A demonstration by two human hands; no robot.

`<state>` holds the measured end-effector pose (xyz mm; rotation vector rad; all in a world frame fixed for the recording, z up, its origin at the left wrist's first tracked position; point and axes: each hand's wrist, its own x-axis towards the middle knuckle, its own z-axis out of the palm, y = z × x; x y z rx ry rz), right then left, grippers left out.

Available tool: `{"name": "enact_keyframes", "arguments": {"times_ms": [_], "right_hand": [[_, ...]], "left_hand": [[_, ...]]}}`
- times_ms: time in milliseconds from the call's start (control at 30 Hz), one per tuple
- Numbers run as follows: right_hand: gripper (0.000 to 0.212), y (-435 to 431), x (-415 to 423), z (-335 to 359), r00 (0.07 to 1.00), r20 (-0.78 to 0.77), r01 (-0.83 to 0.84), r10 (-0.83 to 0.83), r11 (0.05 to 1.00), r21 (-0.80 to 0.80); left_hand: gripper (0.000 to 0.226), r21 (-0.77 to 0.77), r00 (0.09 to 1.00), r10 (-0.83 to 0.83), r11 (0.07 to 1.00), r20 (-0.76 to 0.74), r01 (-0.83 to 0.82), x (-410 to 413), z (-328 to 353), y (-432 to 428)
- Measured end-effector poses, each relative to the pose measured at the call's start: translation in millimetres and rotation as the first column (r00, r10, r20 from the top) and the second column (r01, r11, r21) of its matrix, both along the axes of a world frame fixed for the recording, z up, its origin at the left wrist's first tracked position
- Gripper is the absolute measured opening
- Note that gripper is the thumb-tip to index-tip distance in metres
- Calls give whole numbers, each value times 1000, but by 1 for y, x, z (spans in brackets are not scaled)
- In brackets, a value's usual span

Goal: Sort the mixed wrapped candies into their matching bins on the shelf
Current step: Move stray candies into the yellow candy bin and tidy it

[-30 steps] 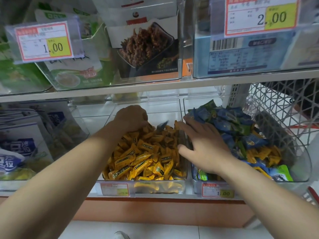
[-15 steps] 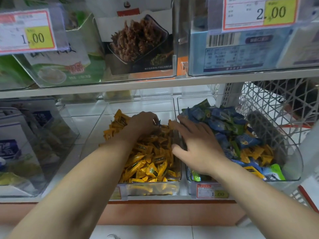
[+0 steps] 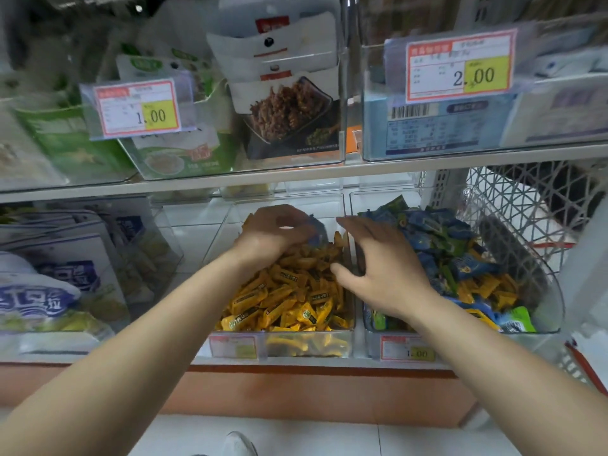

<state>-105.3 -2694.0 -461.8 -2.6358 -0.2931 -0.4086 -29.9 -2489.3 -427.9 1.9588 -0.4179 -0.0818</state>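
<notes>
1. Head view, the step in hand: the left hand (image 3: 273, 232) is over the far end of the yellow bin (image 3: 296, 345). Its fingers are curled and pinch a blue candy (image 3: 317, 233) at their tips, though blur hides the exact grip. I judge this stray is bound for the right bin (image 3: 546, 291).
2. To do it well, keep the pinch on the wrapper's body and lift clear of the wall between the bins. Release over the blue pile (image 3: 437, 232) at the far end, not over the near end, where yellow strays (image 3: 487, 287) lie.
3. The right hand (image 3: 385, 274) is spread wide and holds nothing. It sits across that wall, with its thumb above the yellow candies (image 3: 286, 297) and its fingers reaching far. Whether it touches the candies I cannot tell. It stands in the path, so it should take the candy or draw aside.
4. The blue candy sits at the left hand's right edge, just left of the right hand's fingertips. It is above the yellow candies, near the wall and not yet across it.
5. Much seems left: the yellow strays and a green candy (image 3: 518, 319) sit in the right bin's near corner.
</notes>
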Motion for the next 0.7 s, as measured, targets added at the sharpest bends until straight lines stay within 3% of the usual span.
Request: {"name": "enact_keyframes", "arguments": {"times_ms": [133,233,333,400,467,533,633,700], "right_hand": [[45,7,-9,5,995,22,-100,99,919,381],[36,-7,-9,8,993,116,-70,23,905,420],[38,-36,-7,5,970,178,114,-165,957,266],[43,-54,-7,3,950,127,280,-284,959,55],[52,-61,-7,3,919,-46,375,-392,903,-209],[64,-57,-6,6,879,-152,394,-452,868,-302],[66,-36,-4,17,939,6,331,-343,900,-284],[64,-18,-3,17,981,43,195,-191,950,-245]], "left_hand": [[9,-219,986,-122,971,-114,95,-31,4,-17],[9,-201,980,-156,971,-126,129,-36,3,-23],[13,81,998,-42,996,53,37,-24,-9,-20],[17,347,987,-75,938,141,21,-14,-23,-16],[22,523,984,-155,848,89,86,-5,-37,-15],[39,627,970,-242,757,4,186,5,-49,-18],[78,728,944,-306,619,-123,295,19,-62,-26],[100,830,937,-302,465,-177,307,26,-69,-32]]}}
